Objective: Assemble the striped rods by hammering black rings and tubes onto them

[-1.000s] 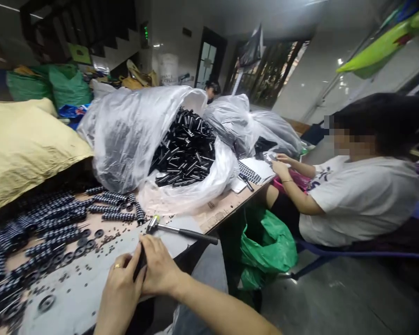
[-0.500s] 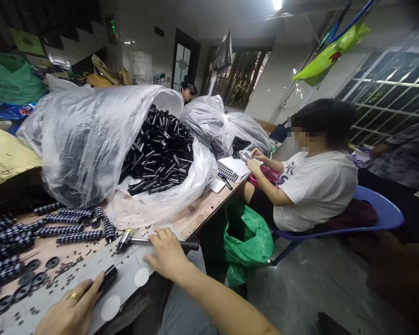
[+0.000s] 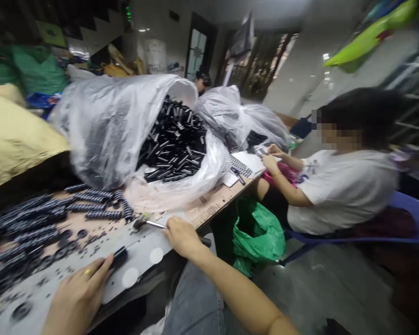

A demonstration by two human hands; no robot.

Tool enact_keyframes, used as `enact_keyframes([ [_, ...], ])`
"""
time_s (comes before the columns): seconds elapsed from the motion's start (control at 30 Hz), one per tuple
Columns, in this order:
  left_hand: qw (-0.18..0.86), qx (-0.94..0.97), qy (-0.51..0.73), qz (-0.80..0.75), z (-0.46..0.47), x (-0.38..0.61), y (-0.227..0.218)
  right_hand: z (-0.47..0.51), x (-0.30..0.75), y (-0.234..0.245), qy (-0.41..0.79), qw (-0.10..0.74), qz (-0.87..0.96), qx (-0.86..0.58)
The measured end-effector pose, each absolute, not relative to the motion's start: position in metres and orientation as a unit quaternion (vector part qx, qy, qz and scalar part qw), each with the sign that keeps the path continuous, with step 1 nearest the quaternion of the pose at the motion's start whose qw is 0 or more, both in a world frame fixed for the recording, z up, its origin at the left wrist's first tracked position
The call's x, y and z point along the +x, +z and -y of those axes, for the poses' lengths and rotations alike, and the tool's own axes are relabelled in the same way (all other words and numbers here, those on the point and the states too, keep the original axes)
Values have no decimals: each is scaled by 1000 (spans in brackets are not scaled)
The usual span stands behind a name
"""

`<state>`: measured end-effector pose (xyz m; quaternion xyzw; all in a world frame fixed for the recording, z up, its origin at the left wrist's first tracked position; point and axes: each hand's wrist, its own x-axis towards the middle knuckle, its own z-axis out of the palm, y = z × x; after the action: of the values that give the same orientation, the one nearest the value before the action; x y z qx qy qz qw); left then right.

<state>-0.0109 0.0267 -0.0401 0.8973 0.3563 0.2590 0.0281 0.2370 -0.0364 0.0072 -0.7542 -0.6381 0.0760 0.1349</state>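
Observation:
My right hand point(image 3: 183, 236) is wrapped round the handle of a hammer point(image 3: 155, 224), whose head lies to the left over the grey sheet point(image 3: 106, 249). The black grip end sticks out past my wrist. Lower left, my left hand point(image 3: 77, 289) holds a short black cylinder point(image 3: 120, 257) between thumb and fingers; its far end is covered by the hand. Two white round spots point(image 3: 130, 278) show on the sheet between my hands. Small dark bits and black rings point(image 3: 22, 311) are scattered over the sheet and table.
Ribbed black rods point(image 3: 103, 214) lie in rows at the left. Behind them a large clear plastic bag point(image 3: 101, 121) spills black tubes point(image 3: 176, 144) on the table. A green bag point(image 3: 260, 237) hangs by the table edge. A co-worker point(image 3: 342, 195) sits at the right, handling small parts.
My right hand has closed round the hammer handle, where its fingers lay loosely across it before. The view has swung left, and the left hand still holds the black cylinder.

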Motion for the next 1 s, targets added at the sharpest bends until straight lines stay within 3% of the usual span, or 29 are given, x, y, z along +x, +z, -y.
enact_keyframes([
  [0.1, -32, 912, 196, -360, -18, -5, -25, 48, 226, 15, 190, 222, 619, -729],
  [0.2, -37, 909, 163, -383, -14, -1, -16, 59, 213, 30, 275, 246, 612, -700],
  [0.37, -31, 898, 144, -414, -7, 1, -6, 66, 196, 45, 231, 308, 595, -706],
  [0.53, -20, 885, 130, -447, 6, 11, -6, 64, 191, 44, 214, 137, 659, -708],
  [0.73, 24, 879, 136, -457, 26, 28, -22, 67, 157, 74, 190, 260, 680, -658],
  [0.9, 44, 885, 142, -441, 23, 27, -30, 54, 126, 51, 188, 92, 761, -614],
  [1.0, 61, 880, 164, -441, 7, 24, -22, 48, 132, 51, 191, 77, 748, -630],
])
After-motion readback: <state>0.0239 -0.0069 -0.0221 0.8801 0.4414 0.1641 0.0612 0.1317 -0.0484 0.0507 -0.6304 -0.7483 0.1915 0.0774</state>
